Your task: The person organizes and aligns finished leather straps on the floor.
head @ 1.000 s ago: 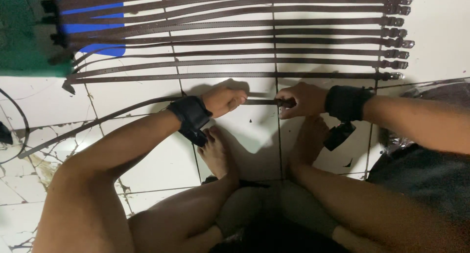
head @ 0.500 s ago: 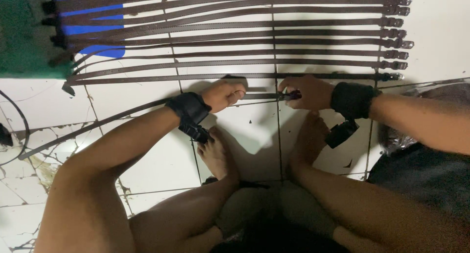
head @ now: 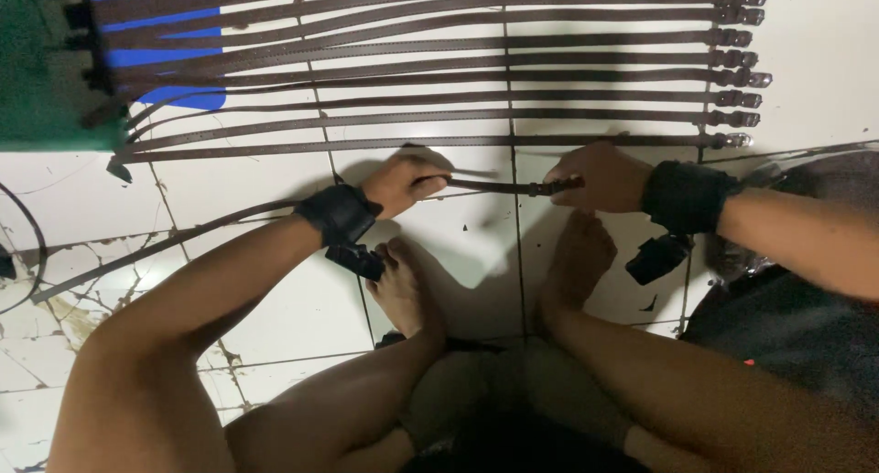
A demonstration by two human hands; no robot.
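Down on the white tile floor [head: 439,226], the left hand [head: 403,182] and right hand [head: 595,175] were both closed around a brown leather strap [head: 504,186], stretched between them. It looked thin, bendy and light, easiest held near its ends.

There is one view only, from a camera on the person's head, tipped steeply down over their own bare legs and feet to the white tiled floor [head: 275,317]. It sits close: forearms fill the lower frame, the left hand [head: 403,182] and right hand [head: 600,175] meet mid-picture, and the row of dark leather belts [head: 439,70] lies across the top, farther off.
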